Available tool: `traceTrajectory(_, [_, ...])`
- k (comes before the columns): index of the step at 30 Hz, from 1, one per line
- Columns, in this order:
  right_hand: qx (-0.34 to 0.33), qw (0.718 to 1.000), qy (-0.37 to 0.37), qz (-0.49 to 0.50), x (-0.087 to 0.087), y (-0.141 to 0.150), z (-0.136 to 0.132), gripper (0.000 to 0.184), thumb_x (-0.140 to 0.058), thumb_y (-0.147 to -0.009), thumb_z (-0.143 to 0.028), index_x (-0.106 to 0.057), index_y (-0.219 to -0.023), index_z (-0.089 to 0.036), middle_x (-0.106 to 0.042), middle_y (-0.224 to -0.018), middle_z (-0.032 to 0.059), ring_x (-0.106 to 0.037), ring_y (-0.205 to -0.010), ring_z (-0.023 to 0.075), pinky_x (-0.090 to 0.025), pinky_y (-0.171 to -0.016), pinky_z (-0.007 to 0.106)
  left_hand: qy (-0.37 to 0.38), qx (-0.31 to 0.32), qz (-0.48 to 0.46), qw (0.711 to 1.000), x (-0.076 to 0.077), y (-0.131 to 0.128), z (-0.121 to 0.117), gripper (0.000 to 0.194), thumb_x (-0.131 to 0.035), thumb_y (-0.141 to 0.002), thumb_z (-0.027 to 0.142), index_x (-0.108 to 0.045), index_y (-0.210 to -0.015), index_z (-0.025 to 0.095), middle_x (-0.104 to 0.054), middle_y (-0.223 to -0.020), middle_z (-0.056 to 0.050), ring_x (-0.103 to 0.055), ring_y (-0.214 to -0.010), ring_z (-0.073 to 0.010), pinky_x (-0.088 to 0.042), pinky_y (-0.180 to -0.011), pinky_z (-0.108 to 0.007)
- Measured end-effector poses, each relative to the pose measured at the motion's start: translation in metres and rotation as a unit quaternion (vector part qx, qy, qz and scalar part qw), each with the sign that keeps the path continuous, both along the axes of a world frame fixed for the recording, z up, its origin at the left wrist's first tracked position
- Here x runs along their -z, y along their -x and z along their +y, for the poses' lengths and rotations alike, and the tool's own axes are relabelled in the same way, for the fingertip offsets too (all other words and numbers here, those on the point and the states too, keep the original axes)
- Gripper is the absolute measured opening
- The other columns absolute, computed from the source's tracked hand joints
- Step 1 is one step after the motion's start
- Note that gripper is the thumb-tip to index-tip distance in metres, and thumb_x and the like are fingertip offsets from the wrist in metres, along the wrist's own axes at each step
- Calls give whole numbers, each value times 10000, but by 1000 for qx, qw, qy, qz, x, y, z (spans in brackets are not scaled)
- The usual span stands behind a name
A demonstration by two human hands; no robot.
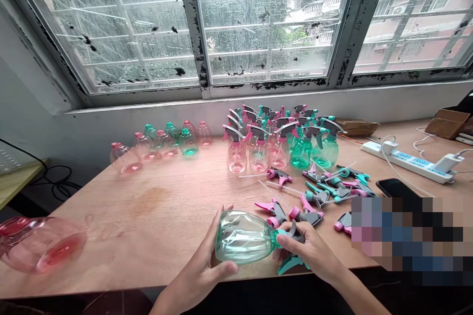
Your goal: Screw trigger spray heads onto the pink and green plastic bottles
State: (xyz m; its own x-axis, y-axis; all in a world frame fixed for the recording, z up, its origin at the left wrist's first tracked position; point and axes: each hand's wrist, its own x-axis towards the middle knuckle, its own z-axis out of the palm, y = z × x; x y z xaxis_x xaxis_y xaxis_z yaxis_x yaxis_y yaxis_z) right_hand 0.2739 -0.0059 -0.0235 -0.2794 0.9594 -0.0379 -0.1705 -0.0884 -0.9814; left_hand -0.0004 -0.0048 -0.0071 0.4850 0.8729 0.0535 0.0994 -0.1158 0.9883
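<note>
A clear green spray bottle (242, 236) lies on its side near the front edge of the wooden table (155, 211). My left hand (207, 268) is wrapped round its body from below. My right hand (308, 251) grips the grey and teal trigger sprayer head (291, 246) at the bottle's neck. Loose pink and teal sprayer heads (318, 194) with dip tubes lie just beyond my right hand.
Several assembled pink and green spray bottles (281, 142) stand at the back by the window. Several capless bottles (166, 142) stand at back left, and a pink one (39, 243) lies at the front left. A power strip (410, 162), phone (399, 189) and cardboard box (447, 123) are on the right.
</note>
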Motion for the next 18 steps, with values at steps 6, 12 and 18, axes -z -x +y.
traceTrajectory(6, [3,999,-8,-32,-5,-1,1,414,-702,-877,-558,-647,-735,-173,-761,-625,44,-697,-603,211,-554,-621,320,-66,-4,56,996,4,-1,2,918,-667,-944,404,-14,-1588,442,-60,-1720,-27,-157,-1558,-319,-73,-1269,-523])
traceTrajectory(12, [25,994,-64,-84,-6,-1,3,416,-662,-915,-536,-630,-700,-181,-753,-604,34,-653,-623,204,-497,-683,323,-161,-83,128,975,10,-9,1,745,-535,-1010,395,-76,-1597,417,-208,-1697,-10,-146,-1564,-308,-107,-1279,-506])
traceTrajectory(18, [0,999,-32,-45,-3,-3,-1,431,-645,-912,-559,-584,-693,-193,-721,-507,26,-675,-547,209,-526,-639,324,-333,-151,193,911,19,-14,-3,621,-407,-1065,340,-99,-1602,386,-372,-1623,-82,-382,-1470,-314,-334,-1206,-525])
